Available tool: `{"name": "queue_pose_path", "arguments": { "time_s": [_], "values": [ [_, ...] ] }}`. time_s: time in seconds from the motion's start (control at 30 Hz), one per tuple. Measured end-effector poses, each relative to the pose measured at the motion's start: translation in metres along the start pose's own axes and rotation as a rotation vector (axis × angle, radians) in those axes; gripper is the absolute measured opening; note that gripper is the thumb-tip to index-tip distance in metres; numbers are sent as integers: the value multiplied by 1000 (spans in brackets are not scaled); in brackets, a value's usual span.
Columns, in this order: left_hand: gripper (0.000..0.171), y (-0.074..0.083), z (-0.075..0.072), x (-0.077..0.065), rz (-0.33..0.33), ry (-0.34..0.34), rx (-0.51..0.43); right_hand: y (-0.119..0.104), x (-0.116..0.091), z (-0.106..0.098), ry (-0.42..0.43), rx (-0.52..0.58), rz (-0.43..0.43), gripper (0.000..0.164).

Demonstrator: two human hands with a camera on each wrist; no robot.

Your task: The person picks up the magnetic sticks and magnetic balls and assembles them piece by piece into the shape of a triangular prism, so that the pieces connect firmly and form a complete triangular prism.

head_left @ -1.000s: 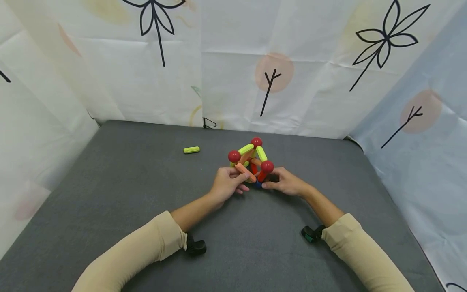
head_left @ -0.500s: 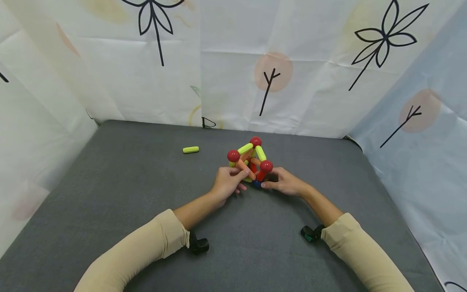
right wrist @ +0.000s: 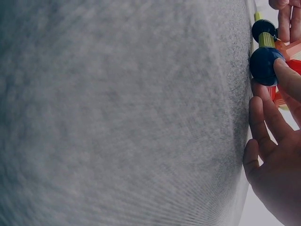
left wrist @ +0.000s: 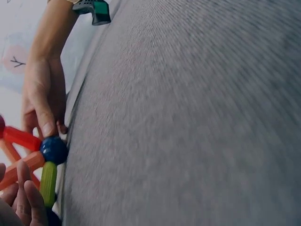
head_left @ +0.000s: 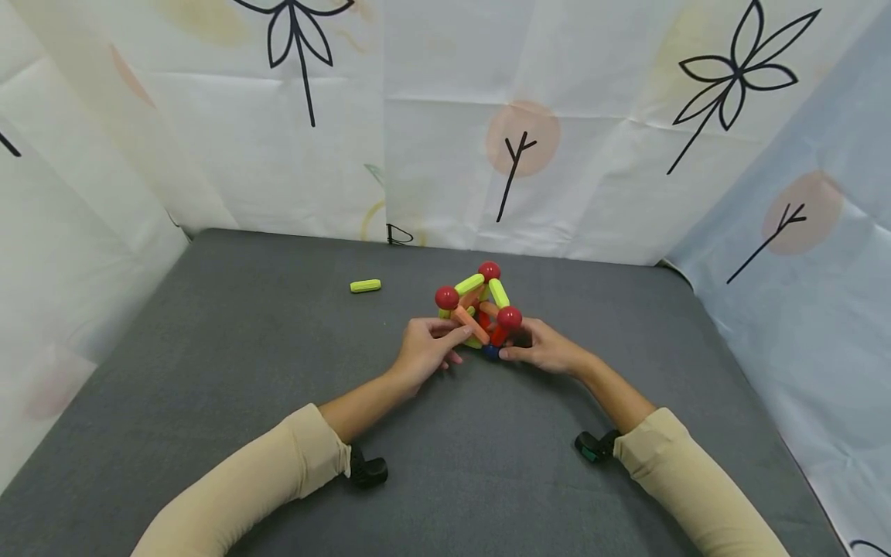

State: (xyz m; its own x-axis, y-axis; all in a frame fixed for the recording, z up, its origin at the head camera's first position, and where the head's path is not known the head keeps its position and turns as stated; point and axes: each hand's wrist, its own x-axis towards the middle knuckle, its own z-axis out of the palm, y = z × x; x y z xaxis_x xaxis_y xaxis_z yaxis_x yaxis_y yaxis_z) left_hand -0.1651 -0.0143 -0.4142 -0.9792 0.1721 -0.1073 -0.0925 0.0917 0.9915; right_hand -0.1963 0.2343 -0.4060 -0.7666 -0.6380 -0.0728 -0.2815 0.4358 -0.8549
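Note:
A frame of magnetic rods and balls stands on the grey table, with red balls (head_left: 489, 271) on top and yellow-green, orange and red rods between. My left hand (head_left: 418, 352) pinches an orange rod (head_left: 473, 323) that slants from the left red ball (head_left: 447, 298) to the low front blue ball (head_left: 491, 352). My right hand (head_left: 546, 346) holds that blue ball between thumb and fingers, plainly seen in the right wrist view (right wrist: 263, 66). A yellow-green rod (left wrist: 48, 183) joins the blue ball in the left wrist view. Fingers hide parts of the lower frame.
One loose yellow-green rod (head_left: 365, 286) lies on the grey table (head_left: 278, 348), left of the frame. White cloth (head_left: 445, 155) printed with plants hangs behind the table and along its sides.
My left hand has drawn slightly left, and the orange rod's top end sits a little closer to the left red ball. My right hand stays at the blue ball.

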Motion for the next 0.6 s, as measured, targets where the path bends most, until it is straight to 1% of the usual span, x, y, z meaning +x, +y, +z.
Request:
{"name": "queue_pose_path", "arguments": {
  "time_s": [0.13, 0.2, 0.23, 0.3, 0.4, 0.5, 0.6],
  "values": [
    [21, 4, -12, -1, 68, 82, 43, 0, -1, -1, 0, -4, 1, 40],
    [23, 6, -18, 0, 100, 115, 45, 0, -2, -1, 6, -8, 6, 41],
    [26, 7, -20, 0, 115, 120, 47, -1, -2, -1, 8, -10, 8, 41],
    [33, 7, -24, 2, 132, 108, 51, -1, -3, -1, 9, -13, 9, 41],
    [40, 7, -26, 3, 130, 68, 77, -1, -3, -1, 4, -14, 9, 40],
    [41, 6, -28, 3, 132, 31, 92, 0, -2, 0, -1, -12, 5, 39],
    [41, 6, -32, 5, 165, -2, 114, 0, -2, 0, 1, -11, 0, 39]
  ]
}}
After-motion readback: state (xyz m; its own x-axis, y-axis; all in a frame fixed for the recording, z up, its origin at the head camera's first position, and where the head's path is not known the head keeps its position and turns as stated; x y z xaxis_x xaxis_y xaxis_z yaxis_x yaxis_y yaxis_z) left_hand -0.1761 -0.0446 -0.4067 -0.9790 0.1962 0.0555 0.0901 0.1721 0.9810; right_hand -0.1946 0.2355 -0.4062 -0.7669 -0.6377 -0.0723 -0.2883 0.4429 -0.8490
